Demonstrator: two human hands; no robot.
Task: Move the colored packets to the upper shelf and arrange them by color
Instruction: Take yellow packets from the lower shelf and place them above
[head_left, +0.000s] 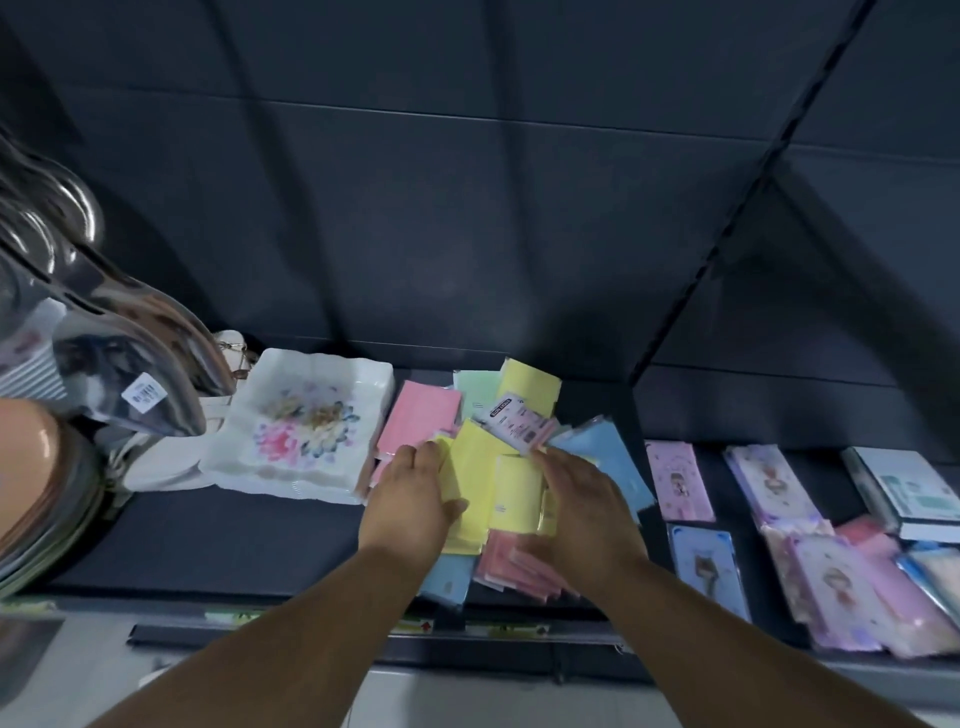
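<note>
- Here, closest of all, two bare arms reach up from the bottom to a dark shelf (208, 530).
- The front edge of the shelf has small tags (234, 617) stuck on it.
- Near that edge lie some pink packets (519, 566) and one blue packet (447, 579), partly under the pile.
- The left hand (415, 493) is on the left side of the yellow packets (478, 467). Its fingers bend over their edge and its thumb lies on top, so it grips them.
- The right hand (582, 499) rests on the right side of the same pile. Its fingers are almost straight and just touch the packets; they do not curl round anything.
- The yellow packets sit in the middle of the shelf, between the two hands, on top of the others.
- Just behind the hands are a white packet with black print (514, 421), more blue ones (597, 441) on the right and a neat pink stack (421, 421) on the left.
- Farther back, a green packet (472, 389) and another yellow one (530, 389) lie close to the dark back wall (467, 208).
- Left of the pile is a white dish with flowers (306, 421), touching the pink stack.
- Far left, shiny wrapped things (104, 338) hang over the shelf.
- On the right, apart from the pile, lie packets with cartoon girls (680, 478) and a boxed item (909, 493).
</note>
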